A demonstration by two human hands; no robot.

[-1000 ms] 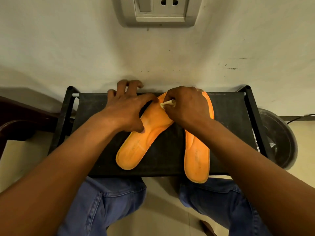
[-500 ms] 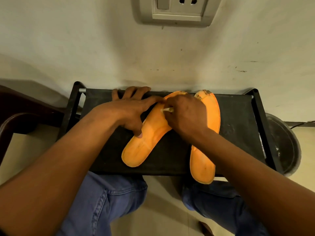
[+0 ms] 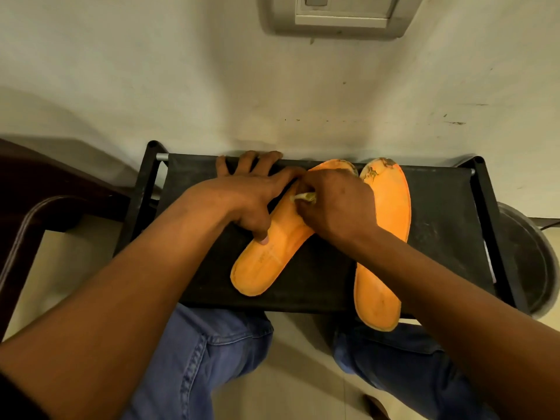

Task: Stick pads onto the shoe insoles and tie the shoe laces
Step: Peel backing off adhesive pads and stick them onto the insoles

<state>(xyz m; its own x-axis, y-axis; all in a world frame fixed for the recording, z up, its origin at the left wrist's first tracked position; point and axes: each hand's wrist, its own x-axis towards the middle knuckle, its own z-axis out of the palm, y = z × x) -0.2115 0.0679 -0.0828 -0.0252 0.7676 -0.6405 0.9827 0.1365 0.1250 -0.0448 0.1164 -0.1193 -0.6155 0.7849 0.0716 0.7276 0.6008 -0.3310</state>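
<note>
Two orange insoles lie on a black fabric-topped stool (image 3: pixel 333 277). The left insole (image 3: pixel 266 262) is angled, its toe end pointing up right. The right insole (image 3: pixel 391 213) lies lengthwise and its heel hangs over the front edge. My left hand (image 3: pixel 248 192) rests on the left insole, thumb pressing its middle and fingers spread to the stool's back edge. My right hand (image 3: pixel 330 207) pinches a small pale pad (image 3: pixel 304 197) over the left insole's forefoot. No shoes or laces are in view.
A white wall with a switch and socket plate (image 3: pixel 342 13) rises right behind the stool. A dark wooden chair (image 3: pixel 36 207) stands at the left, a dark round bin (image 3: pixel 527 262) at the right. My jeans-clad knees (image 3: pixel 212 344) sit under the stool's front edge.
The view has tilted down a little. Both hands stay on the left insole; my right hand shifted slightly left with the pad, uncovering the right insole's toe.
</note>
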